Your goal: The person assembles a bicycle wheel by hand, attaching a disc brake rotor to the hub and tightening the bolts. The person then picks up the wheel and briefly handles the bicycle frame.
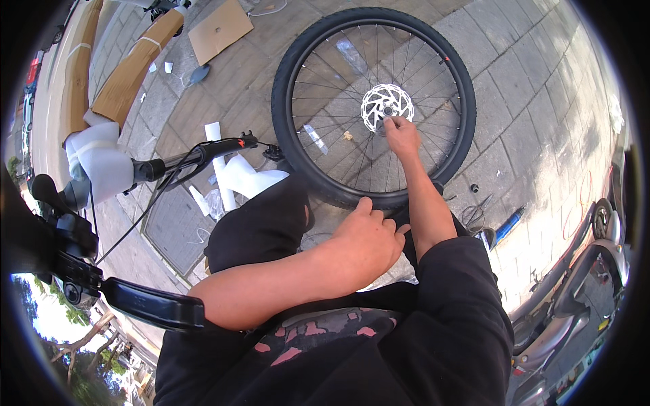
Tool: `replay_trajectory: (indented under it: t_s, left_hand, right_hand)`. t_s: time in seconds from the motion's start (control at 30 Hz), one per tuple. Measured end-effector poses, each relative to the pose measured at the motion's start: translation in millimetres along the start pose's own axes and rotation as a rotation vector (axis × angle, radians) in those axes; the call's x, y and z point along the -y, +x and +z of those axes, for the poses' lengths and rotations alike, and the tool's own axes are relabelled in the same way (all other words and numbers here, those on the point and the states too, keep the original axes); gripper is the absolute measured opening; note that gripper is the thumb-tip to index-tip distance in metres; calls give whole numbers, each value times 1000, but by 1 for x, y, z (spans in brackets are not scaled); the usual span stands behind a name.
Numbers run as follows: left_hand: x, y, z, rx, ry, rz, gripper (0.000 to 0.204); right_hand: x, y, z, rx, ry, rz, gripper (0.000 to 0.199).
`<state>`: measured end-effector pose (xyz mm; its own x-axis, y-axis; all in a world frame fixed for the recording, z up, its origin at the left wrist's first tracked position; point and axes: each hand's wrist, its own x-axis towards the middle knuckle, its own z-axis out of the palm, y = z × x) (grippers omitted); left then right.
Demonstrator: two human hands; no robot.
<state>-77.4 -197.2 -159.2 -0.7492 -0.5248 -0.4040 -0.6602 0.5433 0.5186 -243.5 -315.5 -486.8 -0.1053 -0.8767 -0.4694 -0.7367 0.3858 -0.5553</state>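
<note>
A bicycle wheel (288,71) with a black tire and thin spokes lies flat on the paving in front of me. At its hub, a silver disc brake rotor (371,108) faces up. My right hand (403,139) reaches over the spokes to the hub's near side, thumb and fingers pinched; anything between them is too small to make out. Bent across my body, my left hand (369,245) is curled beside the tire's near edge, above my knees. Its knuckles show, but its fingertips and anything in them are hidden.
At left is a partly wrapped bicycle frame (196,157), its brake lever (152,302) close to me. White foam (247,177) and cardboard (220,30) lie about. Scissors (478,211) and a blue cylinder (509,224) are right of the wheel; a scooter (575,284) stands beyond.
</note>
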Motion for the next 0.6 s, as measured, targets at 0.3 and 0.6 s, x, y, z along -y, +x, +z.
replay_trajectory:
  t_s: [0.3,0.6]
  left_hand:
    - [7,1,5,67,-32,-24,30]
    - [4,-7,10,30,19,-23,31]
  right_hand:
    - [14,-7,-5,32,24,72,43]
    - [11,23,-38,202,-244,-398,38]
